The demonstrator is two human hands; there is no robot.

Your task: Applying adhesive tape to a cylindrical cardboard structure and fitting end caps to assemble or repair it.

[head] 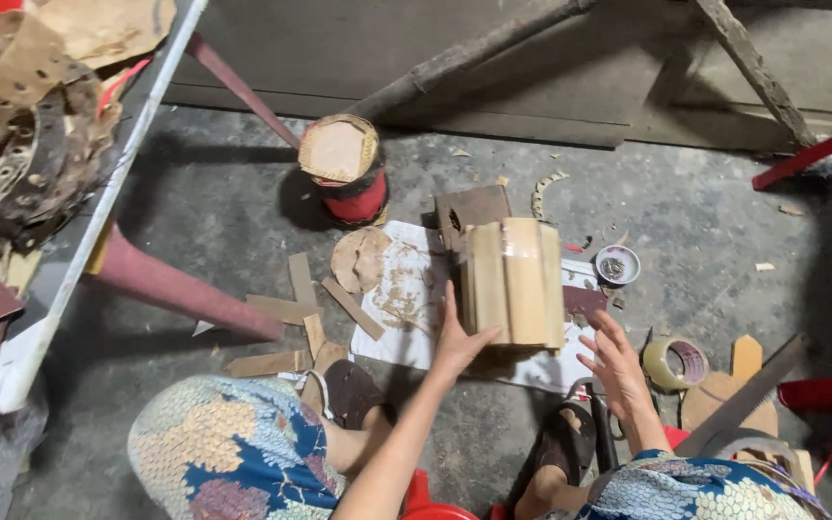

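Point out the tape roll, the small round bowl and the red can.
tape roll (674, 363), head view, on its pale outer band.
small round bowl (617, 265), head view, on its inside.
red can (358, 200), head view, on its red side.

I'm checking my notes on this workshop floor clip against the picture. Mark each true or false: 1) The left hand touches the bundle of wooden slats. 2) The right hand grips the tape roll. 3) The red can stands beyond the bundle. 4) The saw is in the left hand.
1) True: the left hand rests against the slat bundle.
2) False: the right hand is open beside the bundle; the tape roll lies apart on the floor.
3) True: the red can stands farther away.
4) False: the saw lies on the floor at the right.
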